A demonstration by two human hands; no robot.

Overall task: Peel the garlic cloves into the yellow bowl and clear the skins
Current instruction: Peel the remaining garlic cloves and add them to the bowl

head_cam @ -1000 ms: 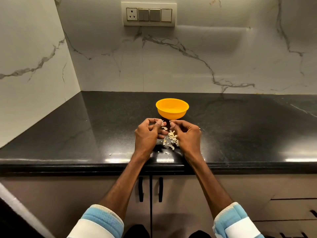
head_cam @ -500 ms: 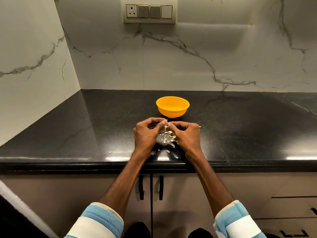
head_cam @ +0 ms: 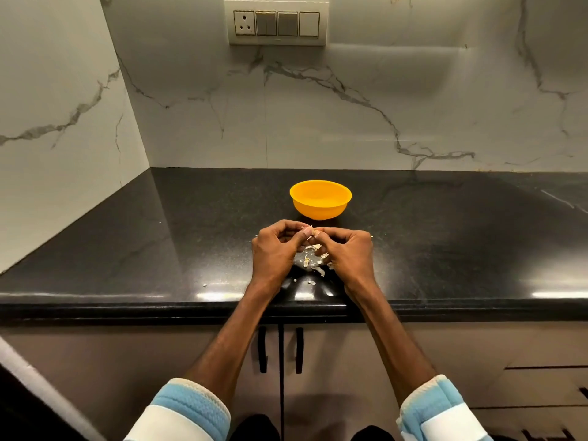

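Your left hand [head_cam: 273, 253] and right hand [head_cam: 346, 253] meet fingertip to fingertip, both pinching a clove [head_cam: 311, 232]. The bowl [head_cam: 320, 207] stands at 12 o'clock, near them on the counter [head_cam: 159, 233]. Skins [head_cam: 313, 264] lie at 6 o'clock of the clove, between your hands.

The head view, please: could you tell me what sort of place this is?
Probably a home kitchen: a black stone countertop runs along a marble-look backsplash, cabinet doors with handles sit beneath it, and garlic skins lie near a yellow bowl.
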